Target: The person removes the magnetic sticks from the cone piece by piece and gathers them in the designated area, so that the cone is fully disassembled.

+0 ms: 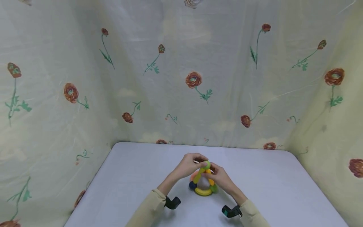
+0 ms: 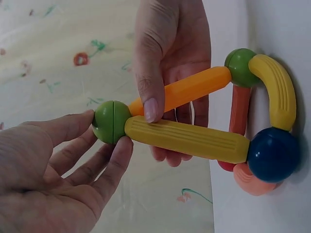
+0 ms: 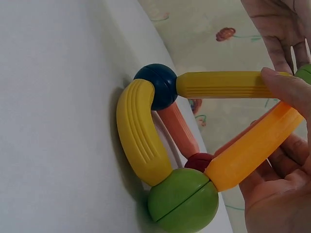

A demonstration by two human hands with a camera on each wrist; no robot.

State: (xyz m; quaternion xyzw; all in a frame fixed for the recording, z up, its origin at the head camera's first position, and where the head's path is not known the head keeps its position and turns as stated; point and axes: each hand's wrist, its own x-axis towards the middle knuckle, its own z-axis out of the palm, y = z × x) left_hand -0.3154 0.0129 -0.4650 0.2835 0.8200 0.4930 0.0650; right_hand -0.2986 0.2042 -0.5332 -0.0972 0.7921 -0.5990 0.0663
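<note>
A frame of magnetic balls and rods stands on the table. My left hand (image 1: 187,165) pinches the green ball (image 2: 112,122) at its top between thumb and fingers. From that ball slope a straight yellow rod (image 2: 189,141) and an orange rod (image 2: 199,87). My right hand (image 1: 222,179) holds the orange rod, its thumb across the front onto the yellow one and fingers behind. At the base, a curved yellow rod (image 3: 141,131) joins a dark blue ball (image 3: 158,85) to a lower green ball (image 3: 183,200). Behind are a salmon rod (image 3: 179,128) and a partly hidden red ball (image 3: 198,161).
The white table (image 1: 136,176) extends on all sides of the frame. A flower-printed curtain (image 1: 221,104) hangs behind and on both sides. Black wrist cameras sit on the left wrist (image 1: 173,202) and the right wrist (image 1: 231,211), low over the table.
</note>
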